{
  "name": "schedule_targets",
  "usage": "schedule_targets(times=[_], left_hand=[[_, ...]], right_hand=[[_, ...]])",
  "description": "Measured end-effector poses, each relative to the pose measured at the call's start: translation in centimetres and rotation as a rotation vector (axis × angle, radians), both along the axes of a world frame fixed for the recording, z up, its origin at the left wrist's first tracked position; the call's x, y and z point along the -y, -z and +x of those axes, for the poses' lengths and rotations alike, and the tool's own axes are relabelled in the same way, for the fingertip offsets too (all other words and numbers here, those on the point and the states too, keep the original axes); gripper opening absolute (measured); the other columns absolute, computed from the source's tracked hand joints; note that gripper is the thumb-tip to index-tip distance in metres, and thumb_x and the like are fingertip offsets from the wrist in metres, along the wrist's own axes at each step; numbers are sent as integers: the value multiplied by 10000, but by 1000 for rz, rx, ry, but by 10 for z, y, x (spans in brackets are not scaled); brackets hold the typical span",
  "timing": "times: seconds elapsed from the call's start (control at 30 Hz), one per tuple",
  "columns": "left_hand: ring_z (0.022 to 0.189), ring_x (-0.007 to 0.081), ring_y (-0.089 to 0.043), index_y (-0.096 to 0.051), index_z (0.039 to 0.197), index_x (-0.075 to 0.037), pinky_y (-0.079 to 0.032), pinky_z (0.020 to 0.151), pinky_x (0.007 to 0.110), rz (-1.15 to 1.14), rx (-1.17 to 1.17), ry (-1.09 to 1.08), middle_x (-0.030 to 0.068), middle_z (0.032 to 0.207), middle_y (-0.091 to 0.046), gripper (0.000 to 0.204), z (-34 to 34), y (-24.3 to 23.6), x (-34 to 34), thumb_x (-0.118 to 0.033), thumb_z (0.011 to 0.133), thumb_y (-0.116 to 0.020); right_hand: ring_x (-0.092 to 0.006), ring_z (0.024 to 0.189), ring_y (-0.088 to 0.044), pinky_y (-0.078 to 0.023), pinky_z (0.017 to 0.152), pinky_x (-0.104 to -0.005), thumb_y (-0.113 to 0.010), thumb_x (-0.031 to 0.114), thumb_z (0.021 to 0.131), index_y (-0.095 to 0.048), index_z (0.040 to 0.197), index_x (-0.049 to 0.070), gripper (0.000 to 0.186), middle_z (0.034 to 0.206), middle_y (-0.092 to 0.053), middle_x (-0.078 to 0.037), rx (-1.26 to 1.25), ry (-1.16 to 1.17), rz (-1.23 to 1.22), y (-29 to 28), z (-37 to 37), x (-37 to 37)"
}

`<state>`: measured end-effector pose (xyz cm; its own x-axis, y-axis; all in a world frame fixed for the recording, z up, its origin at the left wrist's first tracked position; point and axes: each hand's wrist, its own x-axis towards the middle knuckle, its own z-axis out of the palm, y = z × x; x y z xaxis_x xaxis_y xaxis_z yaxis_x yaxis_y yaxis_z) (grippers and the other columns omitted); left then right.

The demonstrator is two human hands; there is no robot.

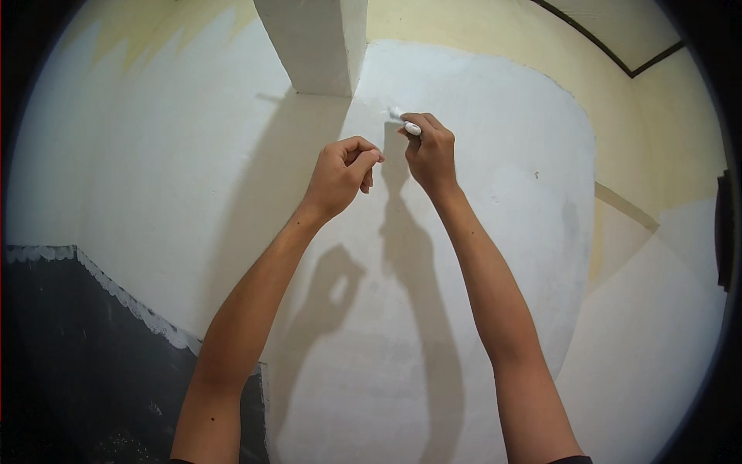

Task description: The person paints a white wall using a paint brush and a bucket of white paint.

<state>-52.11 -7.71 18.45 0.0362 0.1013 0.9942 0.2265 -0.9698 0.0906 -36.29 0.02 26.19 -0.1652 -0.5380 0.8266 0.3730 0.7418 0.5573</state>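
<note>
The white wall (510, 278) fills most of the view. Yellow paint (610, 124) borders the white coat from 1 to 3 o'clock and shows a jagged edge at 10 to 11 o'clock. A dark panel (93, 348) occupies 8 o'clock, edged with uneven white paint. A grey-white beam (321, 46) projects between 11 and 12 o'clock. The left forearm (251, 317) enters from 7 o'clock, the right forearm (495, 309) from 5 o'clock. Both cast shadows (425, 309) on the wall below the hands.

The left hand (344, 174) is at 11 o'clock, apart from the right. Its fingers are curled, thumb and index tips pressed together; whether anything small sits between them cannot be determined. The right hand (433, 155) is at 1 o'clock, its fingers pinching the white handle of a brush (413, 128). The brush is located between 12 and 1 o'clock, its tip directed toward 10 o'clock and close to the wall. Contact cannot be confirmed.
</note>
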Motion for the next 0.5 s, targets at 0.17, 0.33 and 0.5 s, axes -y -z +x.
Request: schedule_targets(times=[0.17,0.33,0.5], left_hand=[[517,68,-524,-668,877,-14,-403,514,228,-4,-8,25,0,585,-561,198,9,-2,-5,-167,945,-563],[525,68,-526,-667,876,-15,-403,519,224,-24,-8,22,-3,585,-556,199,-5,7,-1,-169,947,-563],[527,65,-520,-664,876,-10,-403,522,226,-28,-9,-12,-9,578,-545,203,1,6,1,-167,950,-558]], right_hand=[[-403,885,-658,-518,725,-462,-544,-157,732,-650,1003,-8,327,976,-679,-200,-43,-45,1,-19,2,-24],[-404,878,-654,-522,721,-455,-588,-110,730,-646,973,-1,272,954,-673,-202,58,68,-87,19,-14,-1],[-404,902,-646,-534,729,-441,-579,-119,732,-620,1040,3,333,1027,-669,-188,-37,6,224,-1,7,-6]])
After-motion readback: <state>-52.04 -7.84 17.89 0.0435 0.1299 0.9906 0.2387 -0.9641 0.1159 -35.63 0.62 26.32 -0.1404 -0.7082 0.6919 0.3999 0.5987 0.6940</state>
